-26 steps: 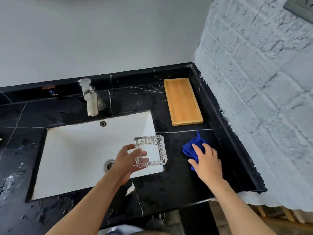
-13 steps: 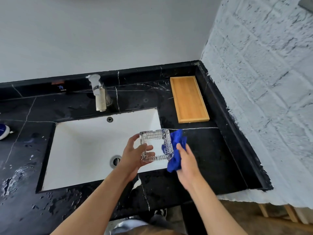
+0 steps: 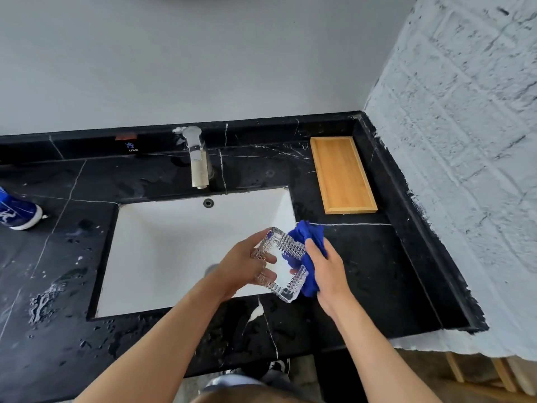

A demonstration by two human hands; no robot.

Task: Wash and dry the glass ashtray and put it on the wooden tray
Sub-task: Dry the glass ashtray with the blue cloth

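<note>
Beyond both of your hands runs the black desk, wet in patches, its raised right rim against the rough white wall. The white sink lies under and to the left of your hands, the tap beyond them. The wooden tray sits bare, beyond your right hand and well apart from it, near the back corner.

A second ago your right hand was still flat on the blue cloth on the desk; now the cloth is up and bunched against the far side of the glass ashtray, fingers closed around it. Your left hand is curled on the ashtray's near rim, holding it tilted above the sink's right front corner. That suggests washing is over and drying has begun.

You have open desk between your right hand and the tray, with nothing in the path. Mind the sink edge below the glass, and the wet stone if you set it down.
</note>
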